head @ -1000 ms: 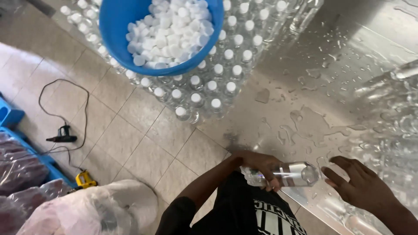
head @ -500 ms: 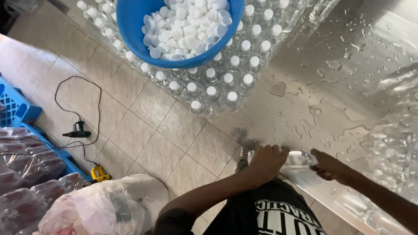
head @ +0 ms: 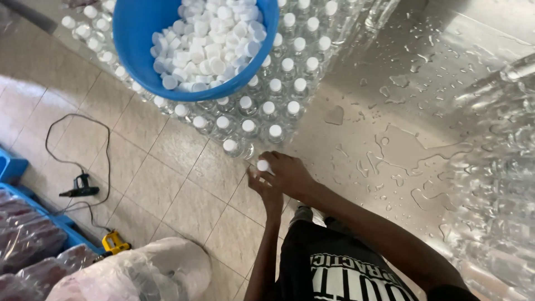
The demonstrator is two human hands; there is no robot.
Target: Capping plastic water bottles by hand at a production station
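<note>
Both hands closed on one capped bottle [head: 263, 166] at the near edge of the wet steel worktop [head: 390, 106]: my right hand [head: 290, 174] wrapped over its neck with the white cap poking out between the fingers, and my left hand [head: 266, 192] came up from below with its fingers pressed against the same spot. Most of the bottle's body was hidden under my hands, so I could not tell how it lay. It sat just beside the nearest corner of the packed block of capped bottles [head: 267, 100], almost touching the closest one. On top of that block rested a blue basin [head: 161, 61] heaped with loose white caps [head: 209, 42]. I judged the bottle to be thin clear plastic, filled and so fairly heavy, soft in the wall, and slippery given the water pooled across the steel; the ridged cap and the stiff neck under it looked like the safest place to take hold. Below the worktop's edge lay tiled floor [head: 167, 178], a black cord [head: 78, 167] and a white sack [head: 139, 276].
</note>
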